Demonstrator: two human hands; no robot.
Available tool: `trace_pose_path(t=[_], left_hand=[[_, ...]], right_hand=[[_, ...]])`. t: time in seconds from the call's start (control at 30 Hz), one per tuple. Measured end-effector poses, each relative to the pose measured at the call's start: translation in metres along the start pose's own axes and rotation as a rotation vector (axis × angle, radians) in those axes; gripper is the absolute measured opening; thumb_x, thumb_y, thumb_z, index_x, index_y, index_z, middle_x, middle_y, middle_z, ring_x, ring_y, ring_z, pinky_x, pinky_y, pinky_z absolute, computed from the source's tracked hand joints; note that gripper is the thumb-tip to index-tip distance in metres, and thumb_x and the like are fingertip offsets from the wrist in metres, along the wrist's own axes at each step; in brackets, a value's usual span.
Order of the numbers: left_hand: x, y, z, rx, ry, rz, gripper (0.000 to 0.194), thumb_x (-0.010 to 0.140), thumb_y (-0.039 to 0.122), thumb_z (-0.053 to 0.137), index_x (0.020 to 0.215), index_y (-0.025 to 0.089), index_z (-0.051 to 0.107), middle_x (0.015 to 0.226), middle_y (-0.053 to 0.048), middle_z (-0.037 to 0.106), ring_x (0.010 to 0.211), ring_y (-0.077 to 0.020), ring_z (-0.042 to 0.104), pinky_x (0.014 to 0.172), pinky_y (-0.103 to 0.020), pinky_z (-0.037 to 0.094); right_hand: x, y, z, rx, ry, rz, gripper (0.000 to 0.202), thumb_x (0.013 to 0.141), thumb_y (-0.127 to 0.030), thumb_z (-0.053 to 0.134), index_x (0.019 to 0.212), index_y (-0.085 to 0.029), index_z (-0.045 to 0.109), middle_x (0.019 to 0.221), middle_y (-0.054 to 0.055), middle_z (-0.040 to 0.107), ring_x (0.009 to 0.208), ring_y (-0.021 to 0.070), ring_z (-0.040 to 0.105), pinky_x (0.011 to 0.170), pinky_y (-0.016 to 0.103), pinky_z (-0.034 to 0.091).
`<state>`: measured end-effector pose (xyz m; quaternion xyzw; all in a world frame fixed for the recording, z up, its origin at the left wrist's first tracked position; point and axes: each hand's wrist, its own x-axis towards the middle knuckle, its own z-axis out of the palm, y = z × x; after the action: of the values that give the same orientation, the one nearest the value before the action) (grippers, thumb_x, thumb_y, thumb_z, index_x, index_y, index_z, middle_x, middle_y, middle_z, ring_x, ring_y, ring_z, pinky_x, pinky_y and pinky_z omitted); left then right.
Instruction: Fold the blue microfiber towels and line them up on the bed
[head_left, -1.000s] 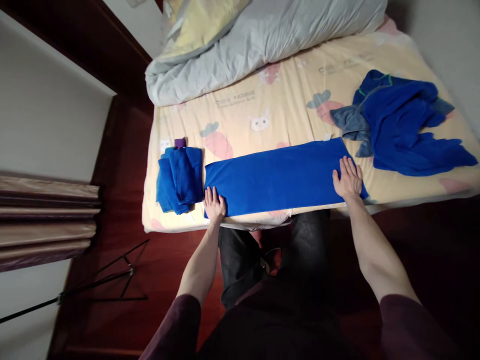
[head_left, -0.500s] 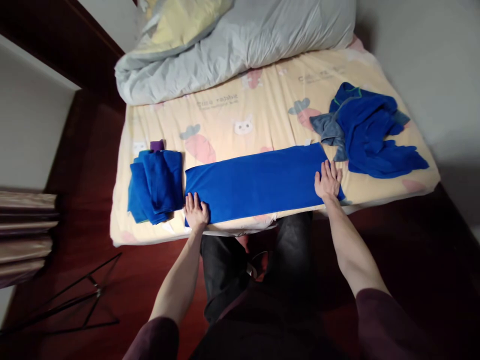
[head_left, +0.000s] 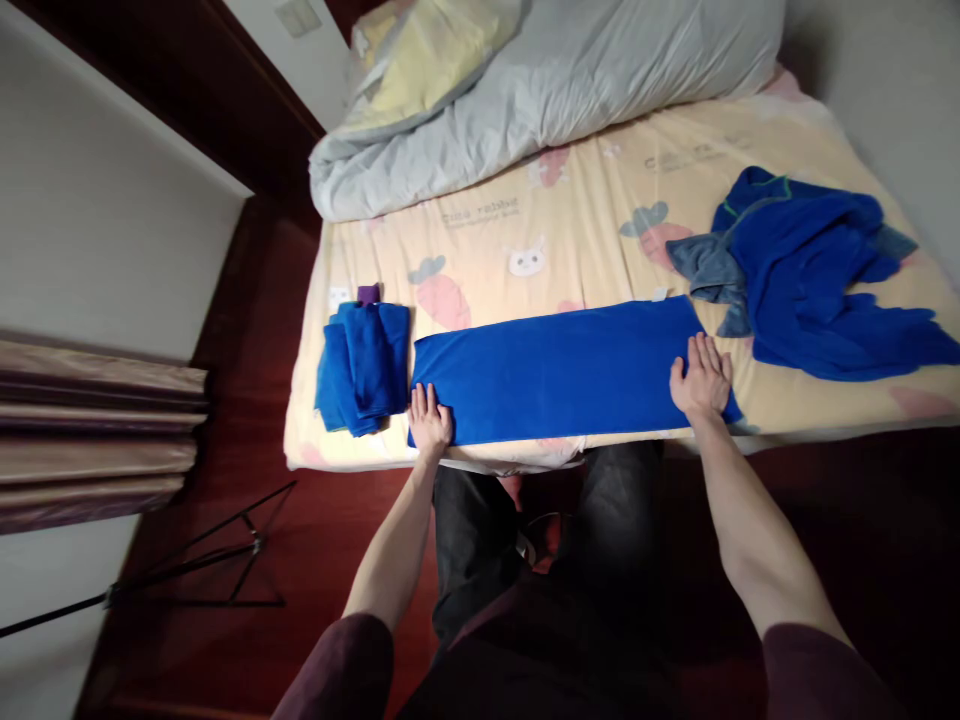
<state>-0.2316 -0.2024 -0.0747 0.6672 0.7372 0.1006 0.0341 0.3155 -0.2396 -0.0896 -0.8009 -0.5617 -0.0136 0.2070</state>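
A long blue cloth, folded into a flat strip, lies along the near edge of the bed. My left hand rests flat on its left end, fingers extended. At the right end my right hand lies flat on the cloth, fingers stretched forward and thumb apart. Just left of the strip sits a stack of folded blue cloth with a small purple piece at its top. A crumpled blue garment with grey parts spreads out on the right side.
The patterned bed sheet lies under the cloths. A bunched grey quilt with a yellow part covers the far side of the bed. On the left are a striped curtain and a black stand on the floor.
The camera view has turned left, so the bed and cloths appear further right. Both hands remain flat on the ends of the strip.
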Motion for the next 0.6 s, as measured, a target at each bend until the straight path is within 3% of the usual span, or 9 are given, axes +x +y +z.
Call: trace_pose_path(t=[0.13, 0.23, 0.33, 0.47, 0.53, 0.6], left_hand=[[0.000, 0.025, 0.000, 0.036, -0.052, -0.099, 0.067, 0.098, 0.023, 0.034, 0.162, 0.001, 0.032, 0.172, -0.023, 0.021, 0.163, -0.0332, 0.015, 0.131, -0.057, 0.015], [-0.005, 0.074, 0.008, -0.013, -0.086, -0.088, 0.068, 0.097, 0.023, 0.036, 0.161, -0.001, 0.032, 0.172, -0.025, 0.016, 0.163, -0.0357, 0.008, 0.130, -0.062, 0.014], [-0.014, 0.151, 0.017, -0.143, -0.148, 0.231, 0.065, 0.096, 0.026, 0.042, 0.160, 0.010, 0.040, 0.174, -0.019, 0.018, 0.163, -0.0346, 0.006, 0.131, -0.061, 0.015], [-0.023, 0.262, 0.024, -0.261, -0.120, 0.645, 0.061, 0.101, 0.035, 0.043, 0.160, 0.021, 0.043, 0.175, -0.011, 0.019, 0.164, -0.0303, 0.007, 0.132, -0.056, 0.017], [-0.020, 0.301, 0.030, -0.282, -0.089, 0.733, 0.060, 0.104, 0.039, 0.039, 0.161, 0.022, 0.042, 0.175, -0.009, 0.020, 0.164, -0.0283, 0.007, 0.133, -0.053, 0.017], [-0.007, 0.318, 0.038, -0.275, -0.078, 0.763, 0.059, 0.105, 0.041, 0.037, 0.161, 0.023, 0.042, 0.175, -0.009, 0.023, 0.164, -0.0283, 0.009, 0.133, -0.053, 0.016]], right_hand=[[0.000, 0.002, 0.005, 0.002, 0.066, -0.046, 0.053, 0.095, -0.019, 0.041, 0.144, -0.007, 0.061, 0.151, 0.019, 0.059, 0.149, 0.0288, 0.046, 0.129, 0.058, 0.019], [0.001, 0.006, 0.007, -0.007, 0.047, -0.142, 0.050, 0.093, -0.017, 0.041, 0.133, -0.007, 0.068, 0.141, 0.017, 0.068, 0.145, 0.0262, 0.052, 0.129, 0.051, 0.022], [0.002, 0.010, 0.008, -0.029, 0.027, -0.177, 0.049, 0.090, -0.014, 0.044, 0.131, -0.007, 0.071, 0.140, 0.018, 0.069, 0.142, 0.0240, 0.056, 0.125, 0.041, 0.034], [0.004, 0.015, 0.013, -0.032, 0.106, -0.186, 0.046, 0.087, -0.012, 0.047, 0.124, -0.008, 0.074, 0.132, 0.017, 0.073, 0.135, 0.0241, 0.063, 0.120, 0.037, 0.042], [0.005, 0.019, 0.017, -0.023, 0.151, -0.201, 0.044, 0.087, -0.014, 0.047, 0.120, -0.008, 0.076, 0.129, 0.016, 0.075, 0.133, 0.0240, 0.065, 0.120, 0.036, 0.044], [0.006, 0.023, 0.021, -0.016, 0.178, -0.202, 0.043, 0.087, -0.016, 0.047, 0.118, -0.009, 0.077, 0.127, 0.016, 0.076, 0.131, 0.0243, 0.066, 0.119, 0.036, 0.045]])
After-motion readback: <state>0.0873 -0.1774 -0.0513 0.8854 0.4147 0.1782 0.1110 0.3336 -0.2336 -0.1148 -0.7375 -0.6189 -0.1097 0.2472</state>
